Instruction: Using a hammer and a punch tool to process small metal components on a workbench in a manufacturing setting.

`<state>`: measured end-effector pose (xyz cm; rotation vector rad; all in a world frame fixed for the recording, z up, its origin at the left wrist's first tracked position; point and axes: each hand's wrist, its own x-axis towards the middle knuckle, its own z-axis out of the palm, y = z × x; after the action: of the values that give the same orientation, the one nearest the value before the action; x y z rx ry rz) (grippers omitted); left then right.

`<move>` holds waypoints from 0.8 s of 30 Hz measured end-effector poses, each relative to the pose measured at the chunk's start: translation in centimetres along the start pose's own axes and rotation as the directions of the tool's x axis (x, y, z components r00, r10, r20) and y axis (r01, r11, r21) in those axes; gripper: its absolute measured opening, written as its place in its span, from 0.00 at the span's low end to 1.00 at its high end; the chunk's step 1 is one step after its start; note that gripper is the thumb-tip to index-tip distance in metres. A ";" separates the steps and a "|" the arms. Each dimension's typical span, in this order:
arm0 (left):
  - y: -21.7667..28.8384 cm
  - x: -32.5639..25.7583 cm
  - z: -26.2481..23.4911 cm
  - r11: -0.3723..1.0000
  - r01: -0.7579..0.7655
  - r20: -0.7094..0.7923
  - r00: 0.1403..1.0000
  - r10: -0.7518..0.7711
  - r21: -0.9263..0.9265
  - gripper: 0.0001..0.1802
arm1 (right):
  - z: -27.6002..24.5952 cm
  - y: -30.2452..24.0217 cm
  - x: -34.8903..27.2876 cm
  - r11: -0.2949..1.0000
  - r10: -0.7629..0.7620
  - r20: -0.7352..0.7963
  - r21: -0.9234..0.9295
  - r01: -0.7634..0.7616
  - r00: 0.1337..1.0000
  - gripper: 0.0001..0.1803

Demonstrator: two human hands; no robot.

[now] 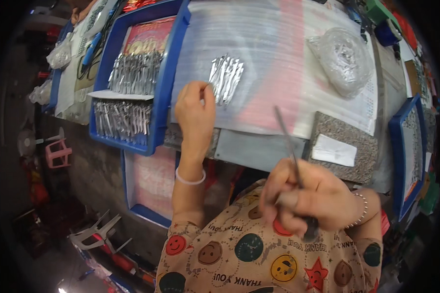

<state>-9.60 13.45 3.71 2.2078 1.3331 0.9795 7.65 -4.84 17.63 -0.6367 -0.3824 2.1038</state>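
Note:
My right hand (pixel 310 198) grips a slim, dark metal rod-shaped tool (pixel 284 129) by its handle. The tool slants up and to the left, its tip over the mat's front edge; its handle end looks dark and blurred. Over the left part of the work surface, my left hand (pixel 196 105) is closed with its fingers curled. I cannot make out what, if anything, it pinches. Beside its fingertips lies a loose bunch of thin, shiny silver metal strips (pixel 226 79) on the mat, a clear plastic-covered sheet (pixel 269 58).
A blue tray (pixel 156 139) at left holds rows of similar silver pieces (pixel 122 119), split by white card. At right are a clear plastic bag (pixel 341 61), a rough stone slab (pixel 354 168) with a white block (pixel 334 150), and another blue tray (pixel 397 168).

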 end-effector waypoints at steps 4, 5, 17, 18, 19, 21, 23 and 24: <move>-1.4 -0.1 2.0 0.973 -0.110 0.009 0.994 0.110 0.201 0.04 | 5.8 0.6 2.1 0.904 -0.232 0.123 -0.340 0.260 0.965 0.15; -1.5 -0.2 2.4 0.966 -0.146 0.006 0.989 0.149 0.214 0.06 | 6.9 0.2 2.1 0.909 -0.224 0.123 -0.331 0.253 0.967 0.12; -1.8 2.7 -10.1 0.991 0.064 -0.102 0.993 -0.052 0.114 0.12 | 8.4 1.2 6.3 0.800 -0.026 0.225 -0.579 0.155 0.974 0.10; -2.3 4.1 -10.3 0.979 0.107 -0.092 0.991 -0.093 0.172 0.11 | 7.6 1.3 6.8 0.766 0.002 0.242 -0.624 0.154 0.970 0.11; -3.8 5.5 -10.6 0.974 0.097 -0.060 0.994 -0.086 0.204 0.12 | 7.0 1.4 7.3 0.729 0.035 0.270 -0.665 0.161 0.962 0.12; -6.0 7.9 -11.1 0.919 0.070 0.064 0.993 -0.103 0.388 0.14 | 3.3 2.6 7.3 0.761 0.066 0.224 -0.642 0.096 0.972 0.10; -8.8 9.4 -10.2 0.885 0.046 0.142 0.982 -0.125 0.463 0.16 | -1.0 3.4 6.4 0.752 0.052 0.145 -0.657 0.057 0.988 0.07; -9.2 10.0 -9.8 0.872 0.008 0.177 0.978 -0.108 0.490 0.16 | -3.4 4.8 5.6 0.741 -0.102 0.129 -0.652 0.162 0.986 0.06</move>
<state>-19.30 26.29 8.36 2.5205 1.6773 0.4033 3.69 -2.87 10.87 -0.8896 -1.2281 1.8309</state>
